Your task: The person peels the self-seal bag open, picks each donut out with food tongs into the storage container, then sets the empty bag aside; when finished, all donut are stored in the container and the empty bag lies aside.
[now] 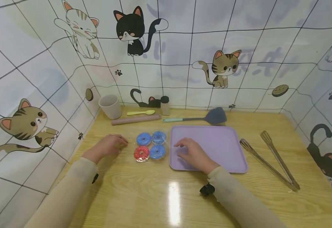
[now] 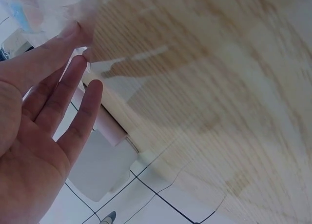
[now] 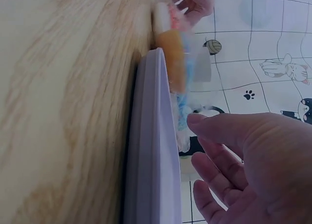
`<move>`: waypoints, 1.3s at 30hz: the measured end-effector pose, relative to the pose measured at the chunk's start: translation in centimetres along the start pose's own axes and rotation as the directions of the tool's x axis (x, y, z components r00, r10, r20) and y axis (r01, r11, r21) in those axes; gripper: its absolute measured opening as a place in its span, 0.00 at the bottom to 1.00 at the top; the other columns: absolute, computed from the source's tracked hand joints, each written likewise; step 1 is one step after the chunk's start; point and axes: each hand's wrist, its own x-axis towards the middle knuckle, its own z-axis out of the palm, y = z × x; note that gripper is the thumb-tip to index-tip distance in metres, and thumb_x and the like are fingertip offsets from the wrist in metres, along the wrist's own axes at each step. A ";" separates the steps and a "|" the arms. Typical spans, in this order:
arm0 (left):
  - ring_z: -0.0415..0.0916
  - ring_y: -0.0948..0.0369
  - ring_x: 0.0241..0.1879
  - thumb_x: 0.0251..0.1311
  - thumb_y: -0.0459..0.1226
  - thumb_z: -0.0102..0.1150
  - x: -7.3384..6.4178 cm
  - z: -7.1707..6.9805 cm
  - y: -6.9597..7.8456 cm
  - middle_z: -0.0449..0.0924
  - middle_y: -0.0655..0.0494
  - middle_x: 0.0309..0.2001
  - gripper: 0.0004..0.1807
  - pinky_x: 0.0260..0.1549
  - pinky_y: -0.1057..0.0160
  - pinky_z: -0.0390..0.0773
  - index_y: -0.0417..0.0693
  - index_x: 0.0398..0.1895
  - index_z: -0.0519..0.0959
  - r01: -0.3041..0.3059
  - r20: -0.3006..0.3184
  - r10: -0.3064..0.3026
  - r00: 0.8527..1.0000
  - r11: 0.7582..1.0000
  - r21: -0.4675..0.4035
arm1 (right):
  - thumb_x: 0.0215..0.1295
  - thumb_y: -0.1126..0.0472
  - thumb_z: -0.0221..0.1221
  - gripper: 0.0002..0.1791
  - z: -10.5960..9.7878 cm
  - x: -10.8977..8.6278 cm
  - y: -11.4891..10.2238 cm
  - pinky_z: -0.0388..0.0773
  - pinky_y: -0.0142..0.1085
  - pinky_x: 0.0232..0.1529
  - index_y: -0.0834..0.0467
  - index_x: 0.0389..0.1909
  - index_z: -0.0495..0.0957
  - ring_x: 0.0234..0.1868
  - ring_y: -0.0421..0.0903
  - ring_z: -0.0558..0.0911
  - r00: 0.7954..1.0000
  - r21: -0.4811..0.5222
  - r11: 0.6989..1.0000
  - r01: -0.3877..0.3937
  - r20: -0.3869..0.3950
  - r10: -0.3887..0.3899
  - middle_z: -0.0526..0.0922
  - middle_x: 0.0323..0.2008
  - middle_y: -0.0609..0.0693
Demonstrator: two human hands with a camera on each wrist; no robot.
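Note:
Four toy-like ring donuts lie in a clear wrapper, two by two: a red one (image 1: pixel 141 153) at the near left and blue ones (image 1: pixel 157 152) around it. My left hand (image 1: pixel 108 147) is just left of the pack, its fingers loosely bent and fingertips right at the wrapper's edge. In the left wrist view, the thumb (image 2: pixel 58 46) overlaps the clear plastic (image 2: pixel 63 7). Over the left part of a lilac tray (image 1: pixel 223 148), my right hand (image 1: pixel 194 153) hovers with thumb and fingers apart, holding nothing. The right wrist view shows it above the tray's rim (image 3: pixel 158 136).
Along the back stand a cup (image 1: pixel 110 107) and a shaker jar (image 1: pixel 165 106), with a yellow spoon (image 1: pixel 140 112), a pink rolling pin (image 1: pixel 135 119) and a dark spatula (image 1: pixel 215 116) lying nearby. Metal tongs (image 1: pixel 280 161) lie right of the tray. Cat-patterned tile walls (image 1: pixel 177 47) enclose the table.

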 end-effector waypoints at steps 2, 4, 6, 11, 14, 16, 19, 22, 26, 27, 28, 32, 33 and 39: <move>0.78 0.42 0.62 0.55 0.27 0.73 -0.1 -0.1 -0.1 0.83 0.47 0.59 0.20 0.64 0.40 0.74 0.44 0.53 0.87 0.006 -0.004 -0.006 1.000 1.000 -0.003 | 0.58 0.69 0.72 0.20 -0.1 0.1 -0.1 0.79 0.49 0.55 0.57 0.52 0.84 0.52 0.52 0.81 1.000 0.034 0.999 -0.017 -0.011 0.018 0.85 0.50 0.52; 0.78 0.43 0.62 0.55 0.26 0.73 -0.1 -0.3 -0.1 0.83 0.47 0.60 0.20 0.64 0.40 0.74 0.44 0.53 0.87 0.006 -0.009 -0.006 1.000 1.000 -0.001 | 0.58 0.70 0.72 0.20 -0.2 0.4 -0.3 0.79 0.50 0.56 0.57 0.52 0.84 0.52 0.53 0.81 0.999 0.053 0.998 -0.027 -0.018 0.028 0.85 0.50 0.52; 0.78 0.42 0.61 0.55 0.26 0.73 -0.2 -0.5 -0.1 0.83 0.47 0.59 0.20 0.64 0.40 0.74 0.43 0.53 0.87 0.000 -0.015 0.000 1.000 1.000 -0.003 | 0.59 0.69 0.72 0.19 -0.2 0.7 -0.3 0.78 0.50 0.57 0.56 0.52 0.84 0.53 0.53 0.81 1.000 0.049 0.999 -0.020 -0.011 0.020 0.84 0.50 0.51; 0.78 0.41 0.60 0.54 0.25 0.72 -0.4 -0.7 0.2 0.83 0.45 0.58 0.20 0.63 0.39 0.74 0.41 0.53 0.87 -0.028 -0.013 0.028 1.000 0.999 -0.016 | 0.64 0.67 0.69 0.15 0.1 1.7 -0.4 0.76 0.49 0.60 0.54 0.50 0.84 0.54 0.53 0.80 1.000 0.047 0.999 0.015 0.023 -0.016 0.83 0.52 0.50; 0.78 0.41 0.60 0.54 0.24 0.72 -0.4 -0.7 0.3 0.83 0.45 0.58 0.20 0.63 0.39 0.74 0.41 0.53 0.86 -0.031 -0.006 0.030 1.000 0.999 -0.018 | 0.65 0.67 0.68 0.14 0.4 2.4 -0.4 0.76 0.49 0.60 0.56 0.50 0.84 0.54 0.52 0.80 0.999 0.048 0.999 0.019 0.027 -0.020 0.82 0.53 0.52; 0.79 0.41 0.60 0.54 0.25 0.72 -0.4 -0.6 0.4 0.83 0.45 0.58 0.21 0.63 0.39 0.74 0.41 0.53 0.87 -0.034 -0.008 0.034 0.999 0.999 -0.009 | 0.66 0.67 0.67 0.14 0.7 2.9 -0.4 0.76 0.50 0.61 0.56 0.51 0.84 0.54 0.52 0.80 0.999 0.047 0.999 0.022 0.026 -0.023 0.82 0.54 0.53; 0.79 0.42 0.60 0.54 0.25 0.73 -0.3 -0.4 0.3 0.84 0.46 0.58 0.21 0.63 0.40 0.74 0.42 0.53 0.87 -0.016 -0.015 0.016 1.000 1.000 -0.009 | 0.66 0.68 0.67 0.15 1.2 3.8 -0.5 0.76 0.50 0.61 0.56 0.53 0.84 0.55 0.54 0.81 0.999 0.052 0.998 0.040 0.027 -0.041 0.82 0.54 0.54; 0.78 0.42 0.61 0.55 0.25 0.73 -0.3 -0.2 0.0 0.84 0.47 0.58 0.21 0.64 0.40 0.74 0.43 0.54 0.87 0.009 -0.009 -0.009 1.000 1.000 -0.030 | 0.66 0.70 0.66 0.16 1.5 4.5 -0.5 0.76 0.50 0.61 0.56 0.54 0.84 0.54 0.55 0.82 0.997 0.065 0.996 0.061 0.041 -0.064 0.83 0.53 0.56; 0.78 0.43 0.63 0.56 0.26 0.72 -0.5 0.1 -0.3 0.84 0.49 0.59 0.21 0.64 0.40 0.74 0.44 0.55 0.86 0.012 -0.002 -0.012 1.000 0.999 -0.048 | 0.66 0.71 0.66 0.16 1.7 5.0 -0.7 0.77 0.50 0.59 0.55 0.52 0.85 0.52 0.54 0.82 0.996 0.085 0.995 0.056 0.064 -0.062 0.83 0.51 0.57; 0.78 0.43 0.63 0.56 0.26 0.73 -0.5 0.2 -0.4 0.84 0.49 0.59 0.21 0.64 0.40 0.74 0.44 0.55 0.86 0.010 -0.004 -0.010 1.000 0.999 -0.048 | 0.66 0.70 0.66 0.15 1.7 5.0 -0.7 0.78 0.50 0.59 0.55 0.52 0.86 0.51 0.54 0.82 0.996 0.093 0.994 0.051 0.066 -0.057 0.83 0.50 0.56; 0.78 0.44 0.63 0.56 0.27 0.73 -0.5 0.2 -0.4 0.84 0.50 0.59 0.21 0.63 0.40 0.75 0.44 0.55 0.87 0.003 -0.005 -0.003 1.000 0.999 -0.045 | 0.66 0.70 0.66 0.15 1.8 5.1 -0.7 0.78 0.49 0.59 0.54 0.51 0.86 0.51 0.53 0.82 0.996 0.097 0.994 0.047 0.066 -0.053 0.83 0.49 0.55; 0.79 0.45 0.62 0.56 0.27 0.73 -0.4 0.3 -0.6 0.85 0.50 0.59 0.21 0.62 0.41 0.76 0.43 0.54 0.87 -0.017 -0.012 0.017 1.000 0.999 -0.041 | 0.65 0.68 0.68 0.10 2.0 5.2 -0.6 0.78 0.47 0.60 0.53 0.44 0.88 0.53 0.49 0.81 0.998 0.094 0.995 0.036 0.054 -0.041 0.83 0.47 0.49; 0.79 0.45 0.62 0.55 0.27 0.74 -0.3 0.4 -0.6 0.85 0.50 0.59 0.21 0.62 0.41 0.76 0.43 0.54 0.87 -0.021 -0.013 0.020 1.000 0.999 -0.039 | 0.65 0.68 0.68 0.09 2.0 5.2 -0.6 0.78 0.47 0.61 0.54 0.43 0.88 0.53 0.48 0.81 0.998 0.094 0.995 0.030 0.049 -0.034 0.83 0.47 0.48; 0.79 0.44 0.62 0.55 0.27 0.73 -0.4 0.2 -0.7 0.85 0.50 0.58 0.20 0.63 0.41 0.75 0.43 0.54 0.87 -0.027 -0.014 0.027 1.000 0.999 -0.033 | 0.64 0.67 0.70 0.05 2.1 4.9 -0.5 0.80 0.47 0.59 0.55 0.38 0.87 0.51 0.49 0.82 0.999 0.108 0.994 0.023 0.022 -0.025 0.83 0.45 0.49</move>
